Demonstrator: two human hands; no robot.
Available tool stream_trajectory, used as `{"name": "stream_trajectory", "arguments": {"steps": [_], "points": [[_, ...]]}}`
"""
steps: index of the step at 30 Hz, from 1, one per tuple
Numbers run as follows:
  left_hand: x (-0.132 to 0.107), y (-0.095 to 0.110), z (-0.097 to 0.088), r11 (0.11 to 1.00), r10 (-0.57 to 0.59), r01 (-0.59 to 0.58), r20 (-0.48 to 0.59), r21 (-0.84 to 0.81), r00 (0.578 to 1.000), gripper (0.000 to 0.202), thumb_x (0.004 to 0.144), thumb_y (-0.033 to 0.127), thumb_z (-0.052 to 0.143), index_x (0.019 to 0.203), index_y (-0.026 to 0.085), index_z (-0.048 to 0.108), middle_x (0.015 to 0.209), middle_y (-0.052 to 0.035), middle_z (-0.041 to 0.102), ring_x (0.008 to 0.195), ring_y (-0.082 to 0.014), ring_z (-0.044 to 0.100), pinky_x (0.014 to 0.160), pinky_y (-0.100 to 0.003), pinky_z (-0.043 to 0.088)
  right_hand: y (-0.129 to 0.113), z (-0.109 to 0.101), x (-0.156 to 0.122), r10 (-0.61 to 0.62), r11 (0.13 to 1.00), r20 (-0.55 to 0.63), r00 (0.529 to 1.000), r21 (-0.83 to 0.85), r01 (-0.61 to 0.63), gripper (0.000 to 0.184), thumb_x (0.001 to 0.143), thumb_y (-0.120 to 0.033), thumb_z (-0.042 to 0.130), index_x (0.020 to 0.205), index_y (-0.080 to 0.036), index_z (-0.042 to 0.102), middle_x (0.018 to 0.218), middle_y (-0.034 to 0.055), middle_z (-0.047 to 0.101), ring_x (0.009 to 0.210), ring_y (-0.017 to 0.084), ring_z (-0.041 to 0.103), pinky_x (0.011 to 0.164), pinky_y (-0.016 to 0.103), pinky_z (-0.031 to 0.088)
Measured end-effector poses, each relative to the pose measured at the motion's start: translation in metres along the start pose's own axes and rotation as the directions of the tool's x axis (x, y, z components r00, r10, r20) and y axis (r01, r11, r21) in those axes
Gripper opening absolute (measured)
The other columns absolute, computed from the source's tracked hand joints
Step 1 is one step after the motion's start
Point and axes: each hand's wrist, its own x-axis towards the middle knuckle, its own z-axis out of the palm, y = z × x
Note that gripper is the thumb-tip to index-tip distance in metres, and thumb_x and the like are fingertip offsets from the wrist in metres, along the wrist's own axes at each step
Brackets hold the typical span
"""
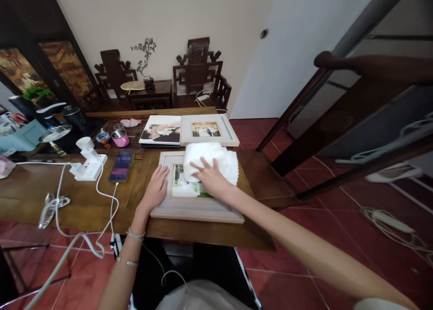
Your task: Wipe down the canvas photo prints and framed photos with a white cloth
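— Where is the frame, and how are you holding it?

— The picture frame (196, 212) lies flat on the wooden table (81, 202), right in front of me near its edge. My left hand (156, 187) rests palm down on the frame's left rim, fingers laid flat and close together, gripping nothing. My right hand (211, 177) is spread flat on the white cloth (218, 159), which lies bunched over the top right of the glass. Neither hand pinches anything.

— How do you do that well?

— I'd say with light, even pressure through the cloth, and the left hand bearing down so the frame doesn't slide towards the edge. The cloth's thick folds could miss the corners, so a flatter fold would likely serve better.

— What else is on the table?

— Behind the cloth are a second frame (189, 139) and an open photo book (161, 129). To the left there is a white power strip (88, 168) with a cable (111, 202) trailing off the edge, a phone (122, 166) and a pink cup (120, 139). Something shiny lies at the far left, perhaps a clip, but it's too small to tell.

— And the room?

— There is a red tiled floor (304, 220), dark carved chairs (198, 71) against a pale wall, and a stair rail (372, 66) at my right.
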Motion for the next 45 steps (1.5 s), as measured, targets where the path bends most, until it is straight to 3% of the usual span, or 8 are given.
{"name": "stream_trajectory", "arguments": {"steps": [9,15,22,26,31,37,41,45], "points": [[0.000,0.001,-0.001,1.000,-0.014,0.014,0.012,0.007,1.000,0.042,0.094,0.022,0.035,0.134,0.014,0.048,0.144,-0.0118,0.046,0.143,-0.0232,0.026,0.117,-0.048,0.024,-0.050,-0.036,-0.090,-0.240,0.957,0.194,0.951,0.213,0.198,0.055,0.068,0.002,0.045,0.115,-0.019,0.065,0.150,0.0038,0.038,0.135,0.039,0.032,0.098,0.063,0.037],[0.000,0.002,-0.001,1.000,-0.013,0.013,0.024,0.015,1.000,0.043,0.095,0.024,0.034,0.135,0.014,0.047,0.146,-0.0123,0.045,0.143,-0.0239,0.025,0.117,-0.049,0.024,-0.011,-0.007,-0.058,-0.053,0.995,0.008,0.999,0.087,0.052,0.063,0.065,0.007,0.045,0.118,-0.021,0.065,0.148,0.0048,0.040,0.139,0.035,0.028,0.108,0.062,0.024],[0.000,0.001,-0.001,1.000,-0.006,0.006,0.009,-0.011,1.000,0.042,0.095,0.024,0.035,0.134,0.017,0.048,0.144,-0.0114,0.046,0.143,-0.0241,0.026,0.116,-0.050,0.025,0.036,0.003,-0.012,0.123,0.990,-0.163,0.979,-0.043,-0.132,0.053,0.076,0.004,0.044,0.120,-0.018,0.064,0.149,0.0126,0.037,0.139,0.042,0.021,0.104,0.072,0.017],[0.000,0.001,-0.001,1.000,-0.017,0.018,0.016,-0.015,1.000,0.043,0.095,0.025,0.035,0.134,0.014,0.048,0.145,-0.0131,0.045,0.143,-0.0242,0.025,0.116,-0.050,0.025,0.035,0.003,-0.021,0.081,0.993,-0.117,0.990,-0.078,-0.091,0.049,0.077,0.006,0.042,0.111,-0.016,0.069,0.145,0.0128,0.043,0.137,0.042,0.027,0.105,0.070,0.020],[0.000,0.002,-0.001,1.000,-0.016,0.016,0.019,0.003,1.000,0.043,0.095,0.024,0.034,0.134,0.011,0.048,0.145,-0.0143,0.045,0.143,-0.0240,0.025,0.117,-0.047,0.024,0.002,-0.004,-0.070,0.014,0.997,-0.013,1.000,-0.074,-0.015,0.045,0.071,0.001,0.052,0.108,-0.016,0.070,0.141,0.0147,0.049,0.131,0.043,0.036,0.103,0.065,0.029],[-0.001,0.003,0.000,1.000,-0.015,0.015,0.001,-0.005,1.000,0.042,0.095,0.024,0.035,0.134,0.014,0.048,0.144,-0.0126,0.046,0.143,-0.0238,0.025,0.117,-0.049,0.024,-0.027,-0.036,-0.124,-0.113,0.982,0.104,0.988,0.162,0.095,0.050,0.064,0.003,0.047,0.101,-0.020,0.071,0.130,0.0115,0.059,0.120,0.036,0.052,0.094,0.051,0.045],[0.000,0.003,-0.001,1.000,-0.020,0.020,0.009,-0.009,1.000,0.043,0.095,0.024,0.035,0.134,0.015,0.049,0.144,-0.0122,0.046,0.143,-0.0237,0.025,0.117,-0.048,0.024,-0.007,-0.045,-0.104,-0.018,0.992,0.079,0.997,0.127,0.008,0.060,0.064,0.007,0.041,0.108,-0.021,0.070,0.133,0.0106,0.057,0.121,0.030,0.053,0.091,0.041,0.048],[0.000,0.002,-0.001,1.000,-0.018,0.018,0.005,-0.019,1.000,0.042,0.095,0.024,0.035,0.134,0.016,0.048,0.145,-0.0118,0.046,0.143,-0.0236,0.025,0.116,-0.050,0.024,0.033,-0.029,-0.058,0.096,0.994,-0.096,0.991,-0.051,-0.101,0.059,0.072,0.007,0.038,0.118,-0.016,0.066,0.142,0.0148,0.047,0.132,0.036,0.040,0.101,0.056,0.036]]}}
